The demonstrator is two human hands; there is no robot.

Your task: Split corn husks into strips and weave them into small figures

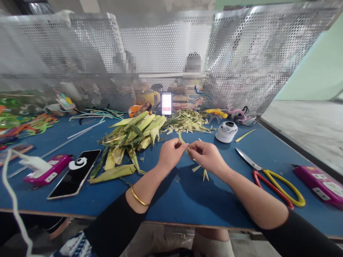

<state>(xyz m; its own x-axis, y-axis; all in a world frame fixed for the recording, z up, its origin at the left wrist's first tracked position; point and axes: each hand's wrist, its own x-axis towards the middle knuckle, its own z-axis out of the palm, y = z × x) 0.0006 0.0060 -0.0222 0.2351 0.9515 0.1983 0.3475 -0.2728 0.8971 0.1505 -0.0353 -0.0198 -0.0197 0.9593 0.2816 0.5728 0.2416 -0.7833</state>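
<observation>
Hands, two, mine to watch from this end. Left hand (171,153): thumb and finger pinched on a narrow pale green strip (180,137); one gold bangle (139,197) at the wrist. Right hand (205,155): fingertips closed on the same strip, just beside the left ones. The strip is held up over the blue table (171,203), between the hands. Short pale strip ends (205,175), a few, show under the right hand; I cannot tell whether they hang or lie.

Husks (134,134), one heap, too tangled for me to count, beyond the left hand. Shreds (190,120), one heap, behind both hands. White roll (226,132), one, dark core. Loose strip (245,135), one, beside the roll. Scissors (270,178), one pair, red and yellow handles, blades slightly parted, near the right forearm.

Magenta socket blocks (321,184), two, one at each side; their white markings I cannot read. White plug (39,165), one, on the left block. Dark-screened phone (68,184), one, white swirled item (78,164) on top. Lit screen (166,103), one, text too small for me. Perforated metal screen (166,43) closes off the back; two blurred people behind it.
</observation>
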